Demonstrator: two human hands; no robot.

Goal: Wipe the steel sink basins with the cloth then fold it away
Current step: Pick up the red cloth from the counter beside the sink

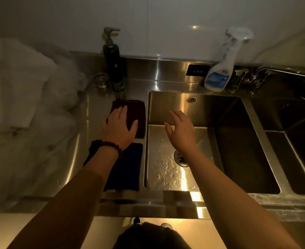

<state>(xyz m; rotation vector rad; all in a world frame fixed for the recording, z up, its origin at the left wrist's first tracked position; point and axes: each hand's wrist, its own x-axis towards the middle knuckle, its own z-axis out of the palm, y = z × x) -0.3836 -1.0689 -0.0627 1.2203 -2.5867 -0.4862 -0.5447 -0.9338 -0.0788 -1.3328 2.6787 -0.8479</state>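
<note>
Nearest me, my left forearm crosses a dark blue cloth [128, 168] lying flat on the steel desk [79, 141], with a beaded bracelet [114, 147] round the wrist. Just beyond it my left hand [120, 125] lies flat on a folded dark red cloth [133, 114], fingers straight and spread, pressing rather than pinching; that grip is wide, holding nothing. The red cloth sits on the desk beside the rim of the near sink basin [220, 141], directly past the blue one. To the right of that hand, my right hand [180, 128] hangs above the basin with fingers loose and apart, touching nothing I can see; its grip is wide too. Below that wrist, water drops bead the basin floor around the drain [181, 158]. Further right lies a second basin [295, 141], mostly in shadow. Beyond the left hand stand a small glass [101, 81] and a dark pump bottle [113, 65]; beyond the right, a white spray bottle [223, 69] and the tap [266, 74]. Off to the left, pale bundled fabric [22, 87] rests on the desk.
</note>
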